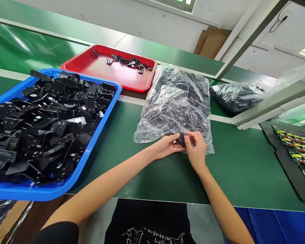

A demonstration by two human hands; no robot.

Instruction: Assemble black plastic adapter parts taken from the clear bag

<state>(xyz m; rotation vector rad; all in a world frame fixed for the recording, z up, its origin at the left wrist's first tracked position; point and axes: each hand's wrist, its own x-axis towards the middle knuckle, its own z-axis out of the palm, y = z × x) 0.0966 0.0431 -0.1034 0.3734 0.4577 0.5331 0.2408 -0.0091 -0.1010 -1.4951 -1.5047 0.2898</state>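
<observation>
A small black plastic part is pinched between my two hands, over the near edge of a clear plastic bag. My left hand grips it from the left with thumb and fingers. From the right, my right hand closes on the same part, its fingertips meeting it at the top. The fingers cover much of the part, so its full shape is hidden. Just beyond both hands lies the clear plastic bag, filled with dark pieces.
At the left stands a blue tray heaped with black plastic parts. Behind it, a red tray holds several small black pieces. Another filled bag lies near the metal post. Circuit boards sit on a black mat at the right.
</observation>
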